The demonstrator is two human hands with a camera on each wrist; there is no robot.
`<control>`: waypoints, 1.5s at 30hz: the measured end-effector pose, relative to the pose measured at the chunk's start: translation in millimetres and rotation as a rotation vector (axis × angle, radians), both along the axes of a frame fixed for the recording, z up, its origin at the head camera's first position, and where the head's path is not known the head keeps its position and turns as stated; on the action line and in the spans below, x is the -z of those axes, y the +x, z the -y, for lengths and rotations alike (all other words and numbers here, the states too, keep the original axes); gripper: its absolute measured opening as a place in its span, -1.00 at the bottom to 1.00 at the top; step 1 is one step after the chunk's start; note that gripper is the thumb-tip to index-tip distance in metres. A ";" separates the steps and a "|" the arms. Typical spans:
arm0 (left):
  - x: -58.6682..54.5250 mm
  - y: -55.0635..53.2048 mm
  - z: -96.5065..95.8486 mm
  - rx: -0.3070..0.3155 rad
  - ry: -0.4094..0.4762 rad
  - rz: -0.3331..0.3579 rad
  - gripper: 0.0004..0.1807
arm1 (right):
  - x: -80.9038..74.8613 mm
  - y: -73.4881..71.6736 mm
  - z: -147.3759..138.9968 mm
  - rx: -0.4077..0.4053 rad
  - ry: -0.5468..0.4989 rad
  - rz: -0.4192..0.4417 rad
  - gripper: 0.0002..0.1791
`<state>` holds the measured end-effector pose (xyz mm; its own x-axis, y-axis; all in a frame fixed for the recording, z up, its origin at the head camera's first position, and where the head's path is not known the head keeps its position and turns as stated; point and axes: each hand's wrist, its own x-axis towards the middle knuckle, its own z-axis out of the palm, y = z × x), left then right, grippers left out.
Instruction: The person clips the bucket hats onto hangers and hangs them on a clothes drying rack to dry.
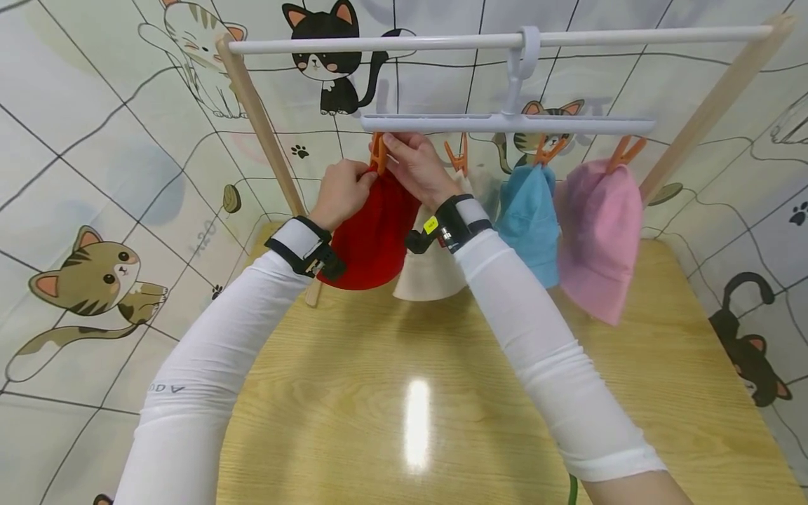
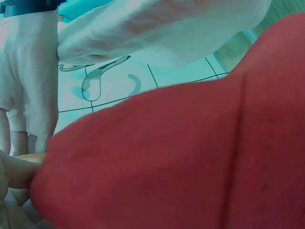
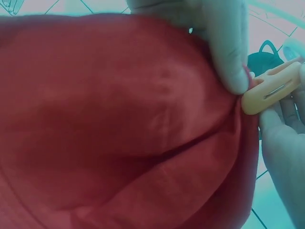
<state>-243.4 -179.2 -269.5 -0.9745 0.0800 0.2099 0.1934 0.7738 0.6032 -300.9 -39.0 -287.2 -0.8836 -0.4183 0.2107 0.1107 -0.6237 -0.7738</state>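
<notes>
A red bucket-style hat [image 1: 372,242] hangs below the left end of a white clip hanger [image 1: 435,123]. My left hand [image 1: 344,191] pinches the hat's gathered top from the left. My right hand [image 1: 421,168] holds an orange clothespin [image 1: 378,152] by its upper end, from the right. In the right wrist view the clothespin [image 3: 274,90] meets the folded red cloth, beside a finger pressing the fabric. The hat [image 2: 157,157] fills most of the left wrist view and hides part of the fingers.
A cream hat [image 1: 432,270], a blue hat [image 1: 529,228] and a pink hat [image 1: 602,238] hang from orange clothespins to the right. The hanger hooks over a white rod [image 1: 404,43] between wooden posts [image 1: 261,123]. Below lies a wooden table [image 1: 353,407]; cat-patterned sheeting surrounds it.
</notes>
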 end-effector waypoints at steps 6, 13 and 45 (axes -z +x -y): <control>-7.4 1.3 -6.2 0.008 -0.048 -0.026 -0.72 | 0.8 -0.2 -5.0 0.002 -0.017 0.001 -0.74; -5.3 -2.1 -3.7 -0.028 -0.080 0.020 -0.69 | 4.9 0.7 -12.4 -0.039 -0.047 -0.016 -0.67; 3.4 -4.4 -0.7 -0.023 -0.161 0.111 -0.67 | -1.3 29.4 -40.1 -0.051 0.232 0.017 -0.52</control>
